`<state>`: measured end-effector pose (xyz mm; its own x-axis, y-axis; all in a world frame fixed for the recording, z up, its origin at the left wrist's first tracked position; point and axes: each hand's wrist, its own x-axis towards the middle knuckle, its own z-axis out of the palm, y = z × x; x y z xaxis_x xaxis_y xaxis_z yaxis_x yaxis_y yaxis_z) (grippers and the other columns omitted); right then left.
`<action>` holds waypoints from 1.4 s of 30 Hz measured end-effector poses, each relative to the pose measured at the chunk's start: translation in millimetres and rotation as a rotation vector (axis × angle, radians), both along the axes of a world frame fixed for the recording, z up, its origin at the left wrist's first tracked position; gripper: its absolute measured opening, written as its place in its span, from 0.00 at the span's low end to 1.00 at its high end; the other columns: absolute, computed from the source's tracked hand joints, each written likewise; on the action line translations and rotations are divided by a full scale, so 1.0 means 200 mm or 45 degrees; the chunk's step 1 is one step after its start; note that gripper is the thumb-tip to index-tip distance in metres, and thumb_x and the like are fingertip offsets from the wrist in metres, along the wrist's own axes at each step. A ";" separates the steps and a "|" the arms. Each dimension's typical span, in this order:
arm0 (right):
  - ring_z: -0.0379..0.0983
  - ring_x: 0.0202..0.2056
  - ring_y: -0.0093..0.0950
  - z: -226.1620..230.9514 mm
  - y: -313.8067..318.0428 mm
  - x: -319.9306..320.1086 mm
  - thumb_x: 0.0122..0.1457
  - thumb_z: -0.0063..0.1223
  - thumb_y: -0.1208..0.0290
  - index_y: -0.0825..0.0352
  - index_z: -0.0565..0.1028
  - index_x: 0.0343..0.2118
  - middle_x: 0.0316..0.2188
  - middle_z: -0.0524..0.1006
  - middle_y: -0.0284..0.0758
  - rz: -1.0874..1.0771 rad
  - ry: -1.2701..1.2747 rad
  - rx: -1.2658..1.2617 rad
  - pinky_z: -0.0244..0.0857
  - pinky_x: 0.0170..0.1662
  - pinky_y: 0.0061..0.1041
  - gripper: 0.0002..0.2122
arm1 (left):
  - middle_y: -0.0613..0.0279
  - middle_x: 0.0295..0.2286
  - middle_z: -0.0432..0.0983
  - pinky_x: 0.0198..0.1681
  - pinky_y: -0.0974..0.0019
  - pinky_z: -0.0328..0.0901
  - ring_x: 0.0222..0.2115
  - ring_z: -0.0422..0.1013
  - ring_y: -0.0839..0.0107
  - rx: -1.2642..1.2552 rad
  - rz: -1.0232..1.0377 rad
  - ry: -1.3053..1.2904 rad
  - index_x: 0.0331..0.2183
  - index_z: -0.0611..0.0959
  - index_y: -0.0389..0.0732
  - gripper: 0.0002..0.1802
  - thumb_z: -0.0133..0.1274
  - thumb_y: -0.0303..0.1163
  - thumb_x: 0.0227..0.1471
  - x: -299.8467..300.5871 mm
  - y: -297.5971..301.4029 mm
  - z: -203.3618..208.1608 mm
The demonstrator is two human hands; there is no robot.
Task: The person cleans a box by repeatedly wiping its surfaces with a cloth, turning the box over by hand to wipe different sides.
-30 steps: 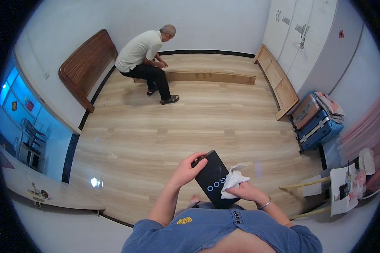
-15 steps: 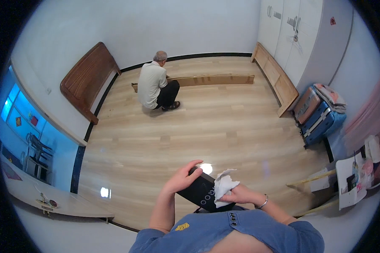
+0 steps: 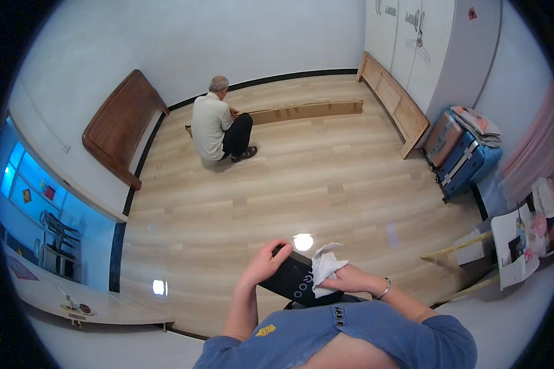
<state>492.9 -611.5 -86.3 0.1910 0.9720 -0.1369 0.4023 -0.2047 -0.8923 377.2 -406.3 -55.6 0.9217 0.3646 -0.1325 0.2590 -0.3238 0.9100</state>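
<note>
And there's the left hand [image 3: 264,263], fingers curled around the upper-left end of a flat, rectangular black box [image 3: 287,281] with pale lettering on its face, closed snugly on it! The box sits tilted, close in front of the wearer's blue short-sleeved shirt [image 3: 351,326], above the pale wood-plank floor [image 3: 258,197]. Over on the other side, the right hand [image 3: 353,280] has its fingers bunched on a crumpled white wipe [image 3: 327,268] (cloth or paper, one cannot tell), which lies against the box's right part; a silvery bracelet [image 3: 385,289] rings that wrist.

Across the room, a person in a cream shirt and dark trousers [image 3: 212,128] squats beside a long, narrow brown cardboard carton [image 3: 314,111]. A dark brown wooden headboard [image 3: 118,126] leans at the left wall, and a blue suitcase [image 3: 465,169] stands on the right.
</note>
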 end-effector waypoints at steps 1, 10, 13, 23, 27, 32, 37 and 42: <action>0.65 0.41 0.38 0.01 0.00 0.00 0.48 0.47 0.57 0.63 0.68 0.39 0.38 0.69 0.41 0.004 -0.022 0.016 0.58 0.43 0.30 0.18 | 0.55 0.29 0.71 0.36 0.69 0.61 0.32 0.67 0.68 -0.001 0.011 -0.016 0.33 0.74 0.35 0.18 0.46 0.41 0.48 0.00 0.00 0.00; 0.66 0.40 0.37 0.05 -0.01 -0.03 0.48 0.48 0.58 0.63 0.69 0.38 0.38 0.70 0.41 -0.053 0.002 -0.019 0.59 0.43 0.29 0.17 | 0.59 0.26 0.71 0.35 0.70 0.60 0.29 0.66 0.72 0.131 -0.047 0.007 0.32 0.74 0.35 0.16 0.44 0.39 0.49 -0.01 -0.02 0.06; 0.65 0.41 0.38 0.05 0.00 -0.03 0.48 0.47 0.56 0.63 0.68 0.39 0.40 0.69 0.41 -0.052 0.034 -0.045 0.59 0.43 0.30 0.19 | 0.59 0.25 0.71 0.34 0.70 0.60 0.28 0.66 0.72 0.083 -0.030 0.005 0.32 0.74 0.36 0.16 0.44 0.39 0.49 -0.02 -0.01 0.04; 0.65 0.40 0.38 0.03 -0.02 -0.08 0.47 0.47 0.54 0.64 0.69 0.37 0.37 0.70 0.41 -0.180 0.030 0.020 0.59 0.43 0.29 0.19 | 0.57 0.25 0.70 0.34 0.70 0.60 0.28 0.65 0.70 -0.006 -0.062 0.002 0.30 0.73 0.34 0.16 0.46 0.40 0.48 0.01 0.00 0.01; 0.65 0.40 0.38 0.02 -0.02 -0.07 0.47 0.47 0.55 0.63 0.69 0.38 0.39 0.69 0.42 -0.161 0.077 -0.036 0.59 0.43 0.30 0.19 | 0.59 0.26 0.71 0.35 0.70 0.60 0.30 0.65 0.73 -0.015 -0.097 0.095 0.33 0.73 0.36 0.17 0.44 0.41 0.49 0.02 -0.01 0.03; 0.65 0.41 0.38 -0.07 -0.03 -0.07 0.47 0.46 0.52 0.62 0.68 0.39 0.39 0.69 0.42 -0.216 0.000 -0.111 0.59 0.43 0.31 0.20 | 0.59 0.26 0.71 0.34 0.70 0.60 0.29 0.65 0.72 0.069 -0.084 0.084 0.32 0.74 0.36 0.17 0.44 0.41 0.49 0.03 -0.01 0.00; 0.65 0.41 0.40 0.02 -0.01 -0.07 0.47 0.45 0.51 0.63 0.67 0.40 0.39 0.69 0.43 -0.165 0.122 -0.091 0.58 0.44 0.30 0.22 | 0.54 0.27 0.71 0.35 0.68 0.61 0.30 0.67 0.67 0.009 -0.075 0.103 0.31 0.74 0.34 0.18 0.46 0.42 0.47 0.05 0.01 0.04; 0.66 0.39 0.39 -0.04 0.03 -0.05 0.46 0.46 0.53 0.62 0.68 0.40 0.38 0.69 0.43 -0.121 -0.047 -0.068 0.59 0.42 0.31 0.21 | 0.50 0.28 0.71 0.36 0.66 0.61 0.31 0.68 0.62 0.142 -0.094 0.025 0.31 0.74 0.35 0.18 0.46 0.42 0.47 0.06 -0.01 0.02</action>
